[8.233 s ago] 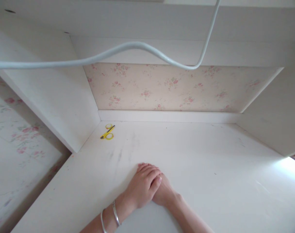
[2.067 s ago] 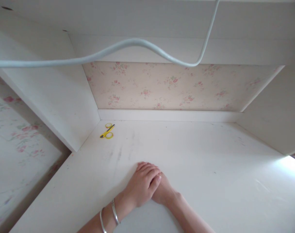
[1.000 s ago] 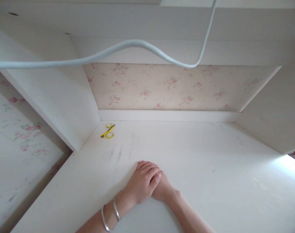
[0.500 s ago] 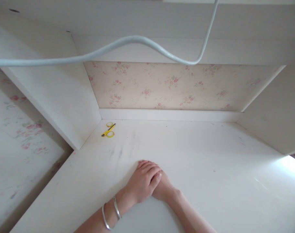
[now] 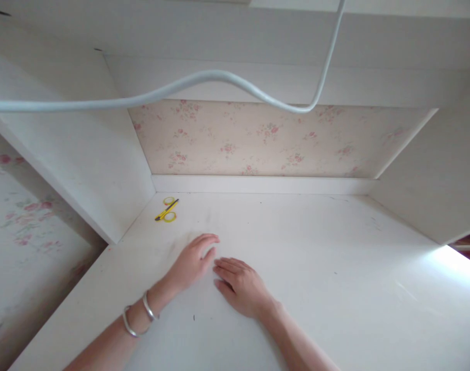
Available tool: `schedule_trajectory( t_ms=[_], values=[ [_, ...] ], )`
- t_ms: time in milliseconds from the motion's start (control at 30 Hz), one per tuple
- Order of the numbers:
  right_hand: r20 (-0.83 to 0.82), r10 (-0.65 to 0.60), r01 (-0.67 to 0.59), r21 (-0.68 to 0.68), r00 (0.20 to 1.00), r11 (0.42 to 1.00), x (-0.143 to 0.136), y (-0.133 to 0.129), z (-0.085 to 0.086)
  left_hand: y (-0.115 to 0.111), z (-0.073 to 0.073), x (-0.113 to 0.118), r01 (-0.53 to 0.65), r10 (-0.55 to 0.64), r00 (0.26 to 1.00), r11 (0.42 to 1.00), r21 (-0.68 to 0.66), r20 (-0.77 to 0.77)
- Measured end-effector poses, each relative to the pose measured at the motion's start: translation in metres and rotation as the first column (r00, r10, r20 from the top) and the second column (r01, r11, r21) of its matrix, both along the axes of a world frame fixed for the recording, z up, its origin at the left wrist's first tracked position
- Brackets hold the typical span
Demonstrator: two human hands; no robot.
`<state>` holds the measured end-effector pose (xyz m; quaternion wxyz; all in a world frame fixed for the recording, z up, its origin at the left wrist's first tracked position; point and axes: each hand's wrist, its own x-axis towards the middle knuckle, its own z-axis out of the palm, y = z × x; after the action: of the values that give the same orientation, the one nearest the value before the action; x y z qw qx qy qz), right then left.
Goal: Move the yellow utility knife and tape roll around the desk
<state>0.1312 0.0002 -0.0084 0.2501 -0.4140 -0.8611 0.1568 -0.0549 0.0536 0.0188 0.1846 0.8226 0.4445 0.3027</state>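
Note:
My left hand (image 5: pixel 192 262) is raised slightly over the white tabletop (image 5: pixel 297 247), thumb apart from the curved fingers, with nothing in it. Two silver bangles (image 5: pixel 136 315) circle that wrist. Close by on the right, my right hand (image 5: pixel 242 286) lies palm down on the surface, fingers stretched out towards the left and holding nothing. Beyond my left hand, at the back left corner, lies a yellow utility knife (image 5: pixel 167 210) with a dark end. Two yellow rings that look like tape rolls lie beside it, a far one (image 5: pixel 168 201) and a near one (image 5: pixel 169 217).
A white cable (image 5: pixel 215 76) hangs across the upper view in front of the shelf. White side panels (image 5: pixel 91 154) bound the table left and right. Floral wallpaper (image 5: pixel 254 139) covers the back wall above a low white strip (image 5: pixel 266 184).
My hands have come apart: the left was resting over the right and has moved left and away from it. The right now lies uncovered. The view has shifted slightly.

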Motion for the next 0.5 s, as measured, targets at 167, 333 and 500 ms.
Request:
schedule_trajectory(
  t_ms=[167,333,500],
  values=[
    [-0.043,-0.024,0.024,0.005,0.999,1.0,0.0,0.004,0.004,0.104,0.006,-0.095,-0.355,0.361,0.909,0.932,0.068,-0.209],
    [-0.079,-0.037,0.036,-0.009,0.996,0.999,-0.001,0.003,0.005,0.158,0.003,-0.14,-0.396,0.386,0.872,0.918,0.029,-0.302],
    [-0.081,-0.046,0.046,-0.012,0.996,0.999,-0.002,0.004,0.006,0.17,-0.01,-0.137,-0.338,0.3,0.886,0.94,-0.05,-0.354]
  ],
)
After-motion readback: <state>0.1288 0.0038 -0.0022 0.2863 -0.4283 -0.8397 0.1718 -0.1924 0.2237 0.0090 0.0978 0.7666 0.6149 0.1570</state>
